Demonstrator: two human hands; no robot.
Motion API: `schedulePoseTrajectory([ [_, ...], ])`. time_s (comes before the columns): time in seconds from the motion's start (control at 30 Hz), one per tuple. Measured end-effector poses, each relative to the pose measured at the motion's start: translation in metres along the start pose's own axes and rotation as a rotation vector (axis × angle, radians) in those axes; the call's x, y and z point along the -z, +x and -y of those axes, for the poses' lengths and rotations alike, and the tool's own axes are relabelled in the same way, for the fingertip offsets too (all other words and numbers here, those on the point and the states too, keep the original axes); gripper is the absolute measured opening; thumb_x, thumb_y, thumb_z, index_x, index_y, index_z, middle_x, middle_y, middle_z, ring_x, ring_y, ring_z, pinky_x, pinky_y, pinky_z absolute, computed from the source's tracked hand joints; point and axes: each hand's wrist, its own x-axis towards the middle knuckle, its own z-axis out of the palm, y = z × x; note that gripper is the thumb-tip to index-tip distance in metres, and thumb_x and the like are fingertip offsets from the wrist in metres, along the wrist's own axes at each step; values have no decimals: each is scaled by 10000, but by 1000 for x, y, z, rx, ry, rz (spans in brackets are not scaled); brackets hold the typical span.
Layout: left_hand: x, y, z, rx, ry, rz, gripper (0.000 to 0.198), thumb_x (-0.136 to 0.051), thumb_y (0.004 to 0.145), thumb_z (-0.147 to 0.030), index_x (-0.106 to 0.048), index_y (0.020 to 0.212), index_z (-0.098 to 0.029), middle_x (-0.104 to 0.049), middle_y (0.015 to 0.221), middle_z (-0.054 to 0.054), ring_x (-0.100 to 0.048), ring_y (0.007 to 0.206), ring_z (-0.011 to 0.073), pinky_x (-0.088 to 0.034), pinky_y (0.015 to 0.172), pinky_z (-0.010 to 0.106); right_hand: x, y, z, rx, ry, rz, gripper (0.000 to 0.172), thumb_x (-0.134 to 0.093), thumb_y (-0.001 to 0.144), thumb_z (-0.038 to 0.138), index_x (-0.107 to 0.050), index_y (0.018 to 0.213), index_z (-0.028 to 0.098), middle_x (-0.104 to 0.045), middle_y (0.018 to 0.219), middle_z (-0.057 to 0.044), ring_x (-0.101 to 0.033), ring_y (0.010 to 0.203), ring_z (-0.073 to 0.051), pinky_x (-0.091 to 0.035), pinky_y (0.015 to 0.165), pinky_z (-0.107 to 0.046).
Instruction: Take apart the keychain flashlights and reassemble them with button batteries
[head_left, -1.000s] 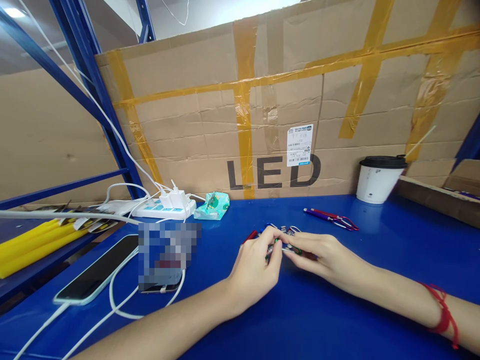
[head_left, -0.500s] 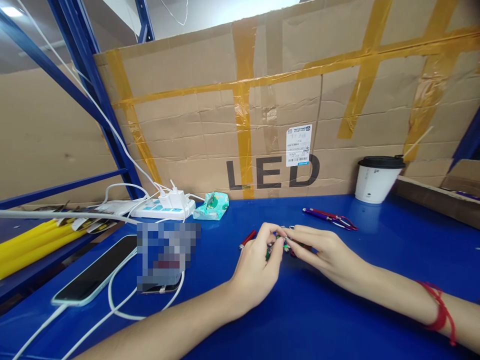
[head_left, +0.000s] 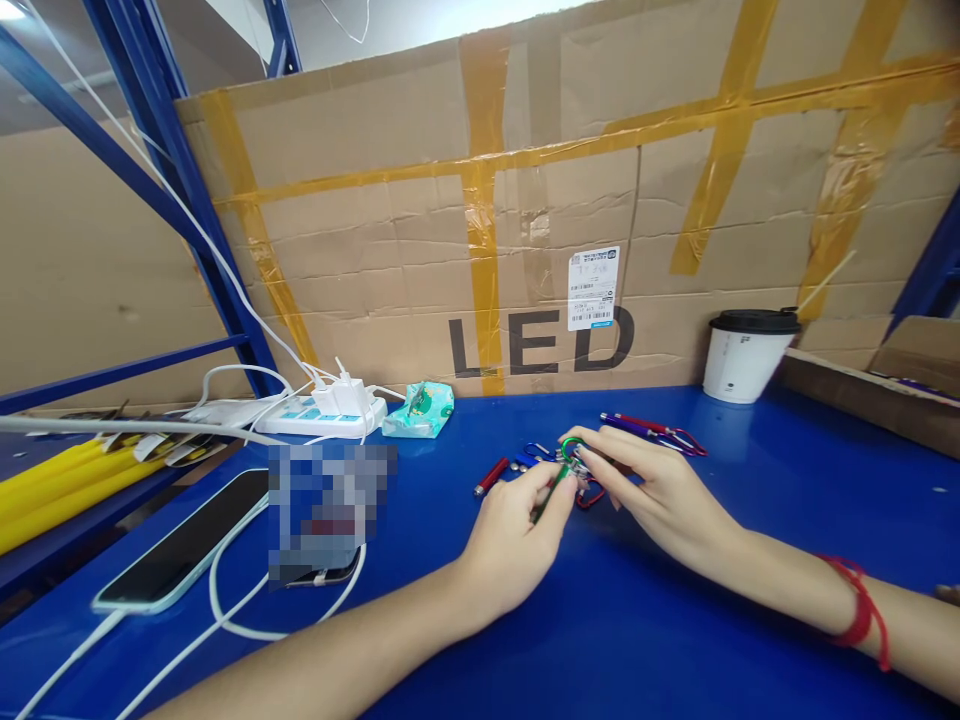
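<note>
The green clip [head_left: 566,446] now shows clearer, seemingly easier to work, beyond my left fingers [head_left: 559,510], pinching the green tube [head_left: 551,494]; my right fingers [head_left: 616,482] almost meet, holding what, I cannot tell.

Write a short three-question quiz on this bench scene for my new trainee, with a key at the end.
1. Multiple choice: which wrist wears the red string bracelet?
A) left
B) right
C) both

2. True or false: seen from the head camera, the white paper cup with a black lid stands to the right of the crumpled teal plastic packet.

3. Fill in: the slim, shiny green cylinder is gripped by the ____.

Key: 1. B; 2. True; 3. left hand.
</note>
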Motion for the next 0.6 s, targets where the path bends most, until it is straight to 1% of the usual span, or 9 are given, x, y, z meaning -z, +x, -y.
schedulePoseTrajectory([
  [0.1,0,-1,1,-24,44,-18,253,-400,897,-371,-546,803,-186,-396,527,-40,-342,451,103,-249,454,227,-1,-2,2,-17,37,1,272,-393,948,353,-601,1055,214,-574,785,-20,-550,590,-130,-481,571,-220],
  [0.27,-1,-1,-1,-38,183,13,217,-433,879,-334,-546,766,-187,-415,527,-42,-336,462,96,-215,463,230,-3,-2,2,-27,24,-21,280,-394,947,360,-602,1059,210,-587,805,-23,-562,598,-130,-476,567,-222],
  [0.33,0,-1,-2,-10,186,-2,192,-432,879,-339,-534,800,-198,-424,530,-50,-345,464,94,-219,466,224,-2,0,0,-29,-6,-36,293,-393,945,361,-601,1076,201,-605,803,-25,-581,640,-145,-489,623,-238],
  [0.4,1,0,-2,36,144,-40,188,-415,888,-360,-509,828,-208,-425,518,-61,-356,461,94,-238,472,215,-1,4,-6,-31,-47,-41,306,-399,938,361,-603,1086,187,-631,824,-33,-603,720,-169,-493,719,-266],
  [0.47,2,1,-1,86,72,-78,207,-391,899,-385,-481,831,-212,-409,488,-72,-359,453,95,-260,478,209,1,8,-16,-44,-98,-28,323,-402,927,369,-609,1086,178,-654,917,-53,-611,834,-200,-481,800,-297],
  [0.5,3,2,-1,109,33,-90,220,-381,903,-397,-471,826,-211,-400,472,-77,-360,447,94,-269,481,206,2,10,-23,-50,-129,-21,335,-398,921,376,-613,1084,177,-656,963,-63,-608,882,-216,-479,811,-309],
  [0.57,3,3,1,138,-31,-103,243,-371,906,-416,-459,814,-209,-393,449,-84,-359,435,90,-277,482,202,4,12,-37,-82,-207,35,345,-388,911,373,-615,1084,179,-645,1055,-76,-596,956,-243,-469,839,-336],
  [0.6,3,4,1,144,-49,-106,248,-371,906,-422,-457,811,-209,-395,443,-86,-359,430,88,-277,481,200,5,12,-44,-103,-256,82,341,-384,905,362,-622,1072,182,-645,1064,-78,-598,960,-251,-464,846,-351],
])
